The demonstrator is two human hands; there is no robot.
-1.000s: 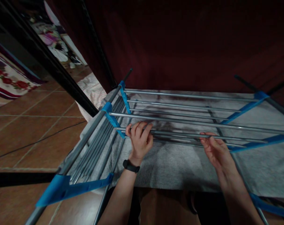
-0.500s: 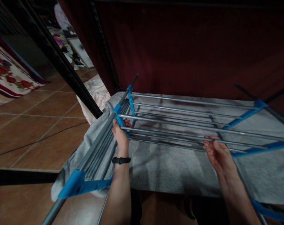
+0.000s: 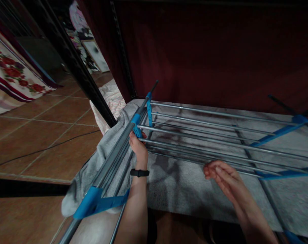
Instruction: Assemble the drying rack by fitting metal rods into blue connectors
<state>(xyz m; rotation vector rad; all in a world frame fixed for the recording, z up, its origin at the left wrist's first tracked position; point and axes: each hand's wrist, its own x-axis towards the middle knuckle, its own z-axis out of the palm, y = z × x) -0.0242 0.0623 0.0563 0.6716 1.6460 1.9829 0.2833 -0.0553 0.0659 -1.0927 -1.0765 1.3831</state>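
Note:
A metal drying rack with grey bars (image 3: 194,137) and blue plastic joints lies across a grey blanket (image 3: 174,189). My left hand (image 3: 138,145), with a black band on the wrist, is closed around a blue plastic bracket (image 3: 137,130) at the rack's left end. Part of its fingers is hidden behind that bracket and the lowest bar. In front of the bars, my right hand (image 3: 224,174) hangs over the blanket, off the rack. Its fingers are loosely bent and hold nothing. Another blue joint (image 3: 89,203) sits on the near left tube.
A dark red curtain (image 3: 207,57) hangs behind the rack. Black metal posts (image 3: 75,67) stand at the left. Beyond them are a tiled floor (image 3: 42,142) with a thin black cable (image 3: 52,146), a striped cloth (image 3: 110,101) and a flowered fabric (image 3: 14,71).
My right hand has let go of the bar and moved left and down toward me. My left hand keeps its hold on the bracket. The view has shifted slightly.

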